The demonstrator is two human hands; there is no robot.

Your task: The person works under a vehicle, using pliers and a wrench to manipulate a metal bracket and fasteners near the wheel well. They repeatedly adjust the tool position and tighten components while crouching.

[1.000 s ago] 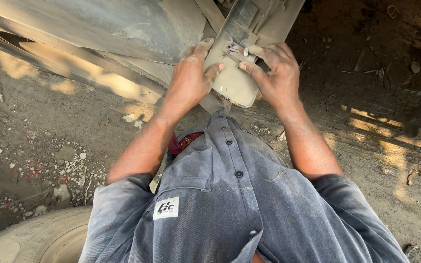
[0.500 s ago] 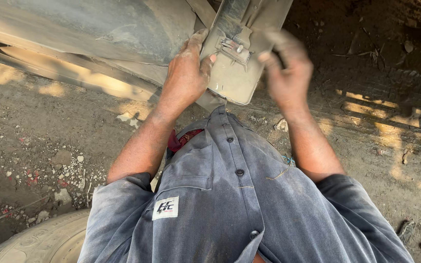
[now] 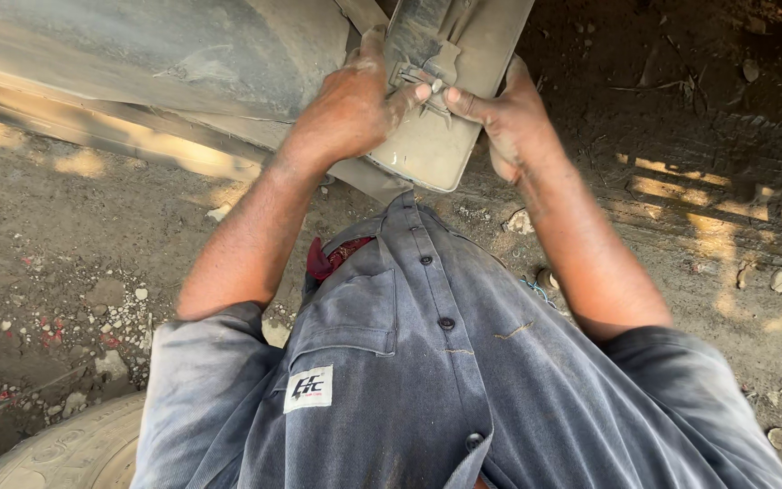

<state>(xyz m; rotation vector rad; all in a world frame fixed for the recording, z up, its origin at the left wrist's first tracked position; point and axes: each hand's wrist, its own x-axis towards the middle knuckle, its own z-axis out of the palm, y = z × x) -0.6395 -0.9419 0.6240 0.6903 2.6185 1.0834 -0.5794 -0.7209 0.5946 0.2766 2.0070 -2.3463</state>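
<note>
A dusty grey flap-like panel (image 3: pixel 436 149) with a rounded lower corner hangs from the vehicle's underside (image 3: pixel 165 54). A small metal clip or bracket (image 3: pixel 423 77) is fixed on its face. My left hand (image 3: pixel 346 104) grips the panel's left edge, its fingers reaching to the bracket. My right hand (image 3: pixel 504 118) holds the panel's right side, its fingertips meeting the left fingers at the bracket. Whether a small part is pinched between them is unclear. My grey button shirt (image 3: pixel 427 380) fills the bottom of the view.
A worn tyre (image 3: pixel 65 448) sits at the lower left. The ground (image 3: pixel 65 272) is packed dirt with loose stones and gravel, with tyre tracks (image 3: pixel 735 190) in sunlit patches at the right. The vehicle's dusty body panel spans the upper left.
My right hand swung away from the panel half a second ago and has come back, fingertips now at the bracket. The view has shifted slightly closer to the panel.
</note>
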